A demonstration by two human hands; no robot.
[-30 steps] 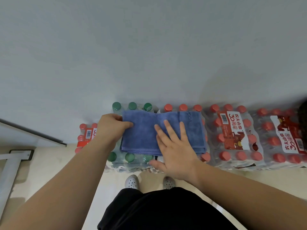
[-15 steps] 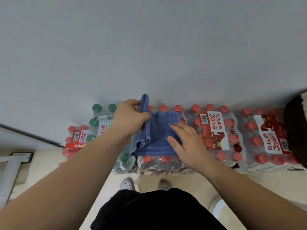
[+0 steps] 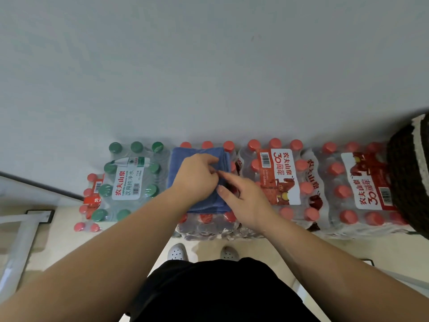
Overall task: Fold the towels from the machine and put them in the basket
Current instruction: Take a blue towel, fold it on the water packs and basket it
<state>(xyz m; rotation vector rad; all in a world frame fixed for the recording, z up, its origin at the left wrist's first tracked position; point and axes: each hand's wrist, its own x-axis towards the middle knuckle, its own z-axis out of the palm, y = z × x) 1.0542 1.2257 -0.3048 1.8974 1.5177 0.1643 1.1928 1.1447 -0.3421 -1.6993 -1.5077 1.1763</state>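
1 towel [image 3: 177, 166], 1 basket [image 3: 405, 182], 5 bottle packs [image 3: 130, 182] [image 3: 91, 198] [image 3: 204, 227] [image 3: 278, 177] [image 3: 362, 182].

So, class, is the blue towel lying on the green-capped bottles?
No, the towel lies on red-capped bottles, right of the green-capped ones.

Brought the towel [image 3: 206, 205] edge up and across with the left hand [image 3: 196, 176] and laid it down on the far half; now folded about half as wide as a second ago, lying under that hand. Lifted the right hand [image 3: 241, 201] off the cloth it pressed flat before; drawn back, index and thumb now just beside the left fingertips, which curl over the folded edge.
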